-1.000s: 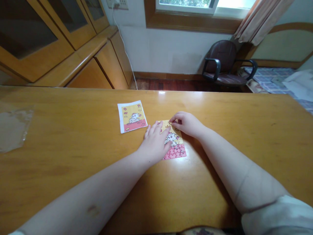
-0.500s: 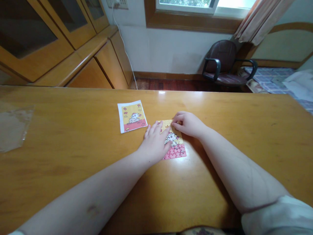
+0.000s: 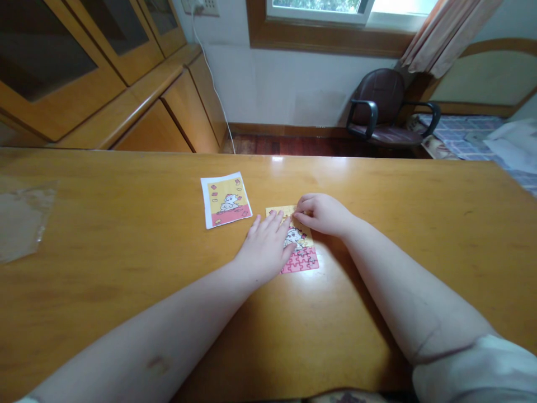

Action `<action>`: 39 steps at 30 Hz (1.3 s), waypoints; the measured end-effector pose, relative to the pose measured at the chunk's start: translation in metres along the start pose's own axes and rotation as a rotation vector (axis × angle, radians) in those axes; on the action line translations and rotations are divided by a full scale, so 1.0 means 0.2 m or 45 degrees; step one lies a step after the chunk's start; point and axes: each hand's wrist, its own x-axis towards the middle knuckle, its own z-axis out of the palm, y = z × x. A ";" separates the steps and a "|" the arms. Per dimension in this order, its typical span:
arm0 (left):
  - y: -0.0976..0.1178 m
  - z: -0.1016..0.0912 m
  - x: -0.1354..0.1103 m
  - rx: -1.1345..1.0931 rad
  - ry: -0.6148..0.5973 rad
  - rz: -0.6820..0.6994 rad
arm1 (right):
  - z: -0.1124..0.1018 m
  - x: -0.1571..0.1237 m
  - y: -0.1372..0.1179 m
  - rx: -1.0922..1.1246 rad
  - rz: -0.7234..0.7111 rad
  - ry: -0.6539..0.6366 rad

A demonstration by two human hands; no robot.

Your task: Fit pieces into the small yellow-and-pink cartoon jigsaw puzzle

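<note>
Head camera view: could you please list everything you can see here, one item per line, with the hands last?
jigsaw puzzle: one, yellow above and pink below with a white cartoon animal, flat on the table centre, partly under both hands.
reference picture: one, same design with a white border, on the table just left of the puzzle.
plastic sheet: one, clear, at the table's left edge.
table: one, glossy orange-brown wood.
cabinets: wooden with dark glass doors, upper left.
armchair: one, dark, on the floor below the window.
curtain: beige, upper right.
left hand: flat on the puzzle's left side.
right hand: fingertips pressing the puzzle's top edge.
</note>
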 end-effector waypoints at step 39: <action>-0.03 0.04 0.01 -0.011 0.057 0.051 | 0.10 0.02 -0.09 0.367 0.439 0.122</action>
